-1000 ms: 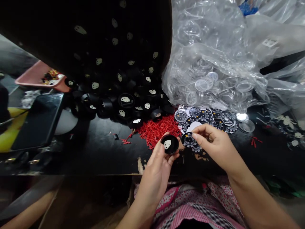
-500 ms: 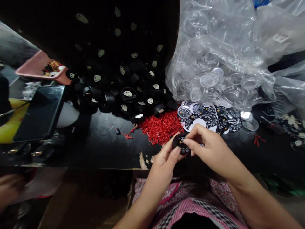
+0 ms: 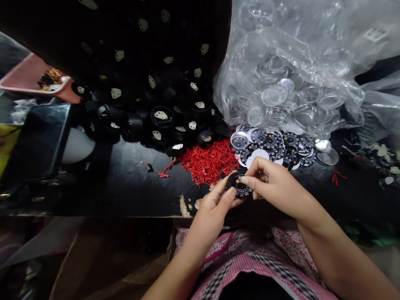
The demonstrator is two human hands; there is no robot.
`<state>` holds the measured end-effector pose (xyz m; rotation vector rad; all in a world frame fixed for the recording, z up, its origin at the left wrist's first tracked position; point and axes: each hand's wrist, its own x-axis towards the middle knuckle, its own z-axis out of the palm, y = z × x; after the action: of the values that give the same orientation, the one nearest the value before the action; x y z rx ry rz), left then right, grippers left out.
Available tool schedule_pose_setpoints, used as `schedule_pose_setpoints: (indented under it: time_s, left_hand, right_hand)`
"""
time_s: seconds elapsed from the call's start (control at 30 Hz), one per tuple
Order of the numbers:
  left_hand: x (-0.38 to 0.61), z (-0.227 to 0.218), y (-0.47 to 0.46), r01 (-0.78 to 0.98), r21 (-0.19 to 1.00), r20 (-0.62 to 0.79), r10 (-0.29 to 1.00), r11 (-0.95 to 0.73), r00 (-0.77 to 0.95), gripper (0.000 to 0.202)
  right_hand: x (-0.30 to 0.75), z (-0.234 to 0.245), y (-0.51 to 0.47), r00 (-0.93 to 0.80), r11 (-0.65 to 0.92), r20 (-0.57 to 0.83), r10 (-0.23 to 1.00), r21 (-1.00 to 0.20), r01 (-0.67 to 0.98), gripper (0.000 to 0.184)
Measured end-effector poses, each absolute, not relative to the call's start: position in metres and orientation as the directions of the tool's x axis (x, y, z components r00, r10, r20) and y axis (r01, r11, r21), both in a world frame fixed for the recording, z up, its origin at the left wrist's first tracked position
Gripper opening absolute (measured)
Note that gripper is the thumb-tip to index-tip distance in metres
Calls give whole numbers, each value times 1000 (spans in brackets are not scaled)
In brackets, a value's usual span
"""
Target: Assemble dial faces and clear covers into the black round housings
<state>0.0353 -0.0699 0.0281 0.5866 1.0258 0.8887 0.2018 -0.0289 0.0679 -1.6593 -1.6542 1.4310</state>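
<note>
My left hand point(image 3: 215, 202) is closed around a round black case point(image 3: 231, 180), thumb on its front rim. Against the case's face lies a black dial disc point(image 3: 242, 189) with white markings and an orange mark. The thumb and fingertips of my right hand point(image 3: 275, 183) are pinched at the upper right edge of this disc; the fingertips partly hide it. Just beyond my hands are a heap of red pointers point(image 3: 209, 162) and a pile of printed dial discs point(image 3: 265, 143), several showing their white backs.
A clear plastic bag point(image 3: 281, 46) of transparent round covers point(image 3: 275, 96) stands behind the dials. Many black cases point(image 3: 134, 125) with pale tags are heaped at the back left. A phone point(image 3: 37, 141) and a pink tray point(image 3: 28, 79) are at left. Loose red pointers point(image 3: 336, 177) lie at right.
The view has shifted slightly, so the table things sit a little further left and up. My right fingers have moved slightly over the dial disc; more of its face shows.
</note>
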Motion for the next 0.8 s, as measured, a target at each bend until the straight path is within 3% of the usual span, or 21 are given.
schedule_pose_setpoints:
  time_s: [0.27,0.43,0.57,0.67,0.8]
  left_hand:
    - [39,25,-73,-333,780,-479,848,530,228,38]
    - [39,27,-71,-225,826,-476,854,516,210,35]
    - [36,26,-71,-344,753,-494,827,561,268,35]
    - [35,26,-70,-458,670,-527,809,584,261,34]
    - [36,28,-68,-501,623,-553,791,601,261,32]
  right_hand:
    - [206,63,-31,-200,-243,-375,905,-842,481,18]
    - [206,66,-35,-172,-188,-343,924,-795,576,18]
    - [211,64,-35,-191,-226,-354,915,-845,484,19]
    - [220,62,-33,-103,-304,-367,925,-873,381,22]
    - [220,66,-34,-84,-286,-337,938,-886,364,20]
